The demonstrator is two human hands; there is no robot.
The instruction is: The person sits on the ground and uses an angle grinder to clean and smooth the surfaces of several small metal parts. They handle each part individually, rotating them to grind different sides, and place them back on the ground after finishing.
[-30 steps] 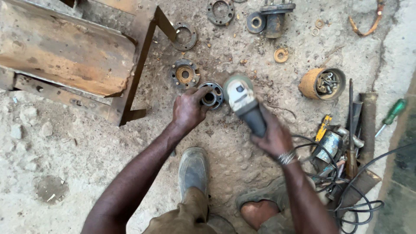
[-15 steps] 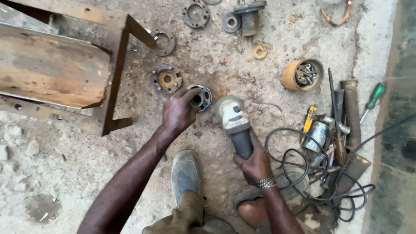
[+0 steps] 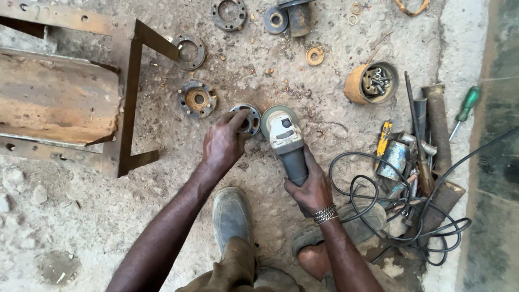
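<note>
A round, rusty flange [image 3: 246, 118] with bolt holes is pinned on the sandy ground by the left hand [image 3: 223, 145], fingers closed over its rim; an angle grinder [image 3: 285, 139] is gripped by the right hand [image 3: 309, 187], fingers wrapped around its body; the flange's near edge is hidden.

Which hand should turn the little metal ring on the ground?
Probably the left hand: its fingers already rest on the round flange. The right hand is busy holding the angle grinder.

Grinder [image 3: 285, 141] showing grey-and-cream; screwdriver [image 3: 466, 108] handle showing green; frame [image 3: 65, 97] rusting brown; cable [image 3: 400, 216] looking black.
</note>
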